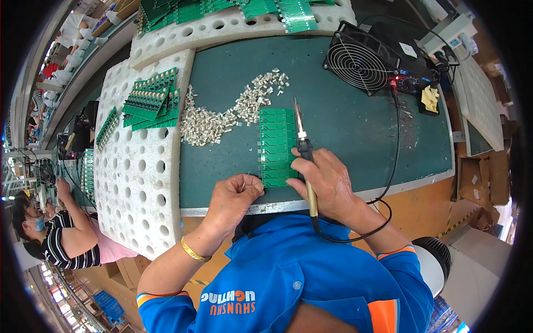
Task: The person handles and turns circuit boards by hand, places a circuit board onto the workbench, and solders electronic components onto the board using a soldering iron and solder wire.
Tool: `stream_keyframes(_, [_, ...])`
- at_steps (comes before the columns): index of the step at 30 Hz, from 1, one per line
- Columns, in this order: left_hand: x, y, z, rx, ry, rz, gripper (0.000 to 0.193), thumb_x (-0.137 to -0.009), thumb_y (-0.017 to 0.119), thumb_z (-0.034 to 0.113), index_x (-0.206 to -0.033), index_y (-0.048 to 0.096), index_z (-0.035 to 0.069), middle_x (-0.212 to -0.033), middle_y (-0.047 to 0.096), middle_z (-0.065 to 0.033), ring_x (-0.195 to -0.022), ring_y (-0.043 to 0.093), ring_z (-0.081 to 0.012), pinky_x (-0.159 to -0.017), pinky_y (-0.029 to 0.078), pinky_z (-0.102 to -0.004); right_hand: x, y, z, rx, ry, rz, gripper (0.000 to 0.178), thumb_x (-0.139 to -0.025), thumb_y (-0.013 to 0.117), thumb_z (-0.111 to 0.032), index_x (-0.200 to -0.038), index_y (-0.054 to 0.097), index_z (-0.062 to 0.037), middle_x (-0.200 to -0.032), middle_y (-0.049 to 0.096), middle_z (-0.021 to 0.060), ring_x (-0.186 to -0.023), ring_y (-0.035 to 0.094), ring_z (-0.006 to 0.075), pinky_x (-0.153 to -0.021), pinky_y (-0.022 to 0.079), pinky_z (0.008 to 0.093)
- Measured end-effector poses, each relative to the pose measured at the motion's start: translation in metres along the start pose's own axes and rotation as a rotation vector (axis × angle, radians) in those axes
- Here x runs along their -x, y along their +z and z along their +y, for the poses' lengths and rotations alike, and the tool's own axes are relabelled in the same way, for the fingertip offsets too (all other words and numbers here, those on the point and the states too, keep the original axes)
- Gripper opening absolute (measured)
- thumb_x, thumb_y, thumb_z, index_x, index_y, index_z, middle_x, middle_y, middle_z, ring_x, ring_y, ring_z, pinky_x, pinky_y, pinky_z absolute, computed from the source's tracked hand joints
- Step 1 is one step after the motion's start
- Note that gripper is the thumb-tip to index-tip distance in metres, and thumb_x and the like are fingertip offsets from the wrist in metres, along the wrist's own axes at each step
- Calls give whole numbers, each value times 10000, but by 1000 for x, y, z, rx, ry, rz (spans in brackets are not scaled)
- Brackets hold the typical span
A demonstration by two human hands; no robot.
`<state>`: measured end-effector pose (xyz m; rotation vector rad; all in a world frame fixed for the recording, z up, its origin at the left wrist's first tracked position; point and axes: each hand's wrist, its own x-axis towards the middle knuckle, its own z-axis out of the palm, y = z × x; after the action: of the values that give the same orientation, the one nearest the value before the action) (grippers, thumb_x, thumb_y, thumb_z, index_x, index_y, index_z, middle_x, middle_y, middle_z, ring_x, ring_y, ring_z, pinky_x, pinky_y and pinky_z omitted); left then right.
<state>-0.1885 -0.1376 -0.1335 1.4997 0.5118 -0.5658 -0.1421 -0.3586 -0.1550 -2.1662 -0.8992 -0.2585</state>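
A green circuit board panel [277, 147] lies on the table in front of me, with a row of small metal pins along its left edge. My right hand [325, 180] is closed around a soldering iron [310, 183], whose tip points away from me beside the board's upper right corner. Fingers of that hand also touch the board's right edge. At the board's lower left corner, my left hand [236, 200] pinches a thin strand of solder wire [242, 186]. Beyond the left hand spreads a heap of small white-and-silver connectors [208, 125].
On the left, a white foam sheet with holes [130, 183] bears stacked populated boards [152, 100]. Another foam block [222, 30] at the back carries green boards. A fan [358, 61] and a black soldering station [408, 72] stand back right; the iron's cable [397, 150] loops by my right arm. A co-worker [69, 233] sits left.
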Motion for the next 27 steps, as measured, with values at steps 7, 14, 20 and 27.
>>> stream_keyframes(7, [2,5,0,22,-26,4,82,-918,651,52,-964,664,-15,-870,660,-24,-799,592,-71,-745,474,-209,4,2,-4,-45,-72,-27,436,-713,783,-154,-1076,551,-84,-849,537,121,-767,519,306,-666,410,424])
stream_keyframes(14, [4,11,1,12,-42,25,104,-921,656,65,-978,664,-23,-868,661,-30,-791,588,-71,-724,467,-208,6,3,-2,-38,-88,-88,460,-707,785,-146,-1093,542,-84,-866,548,122,-794,517,303,-687,408,423])
stream_keyframes(20, [4,12,0,-14,-32,43,120,-928,660,83,-980,665,-24,-866,659,-29,-788,579,-67,-711,460,-207,7,6,-2,-44,-90,-75,462,-707,780,-104,-1102,540,-78,-885,560,127,-790,520,303,-685,418,422])
stream_keyframes(27, [5,12,0,-6,-27,47,125,-931,661,95,-976,665,-21,-866,655,-26,-788,576,-68,-709,460,-211,7,7,-1,-34,-95,-59,443,-724,764,-91,-1104,538,-75,-869,555,129,-784,520,306,-681,422,427])
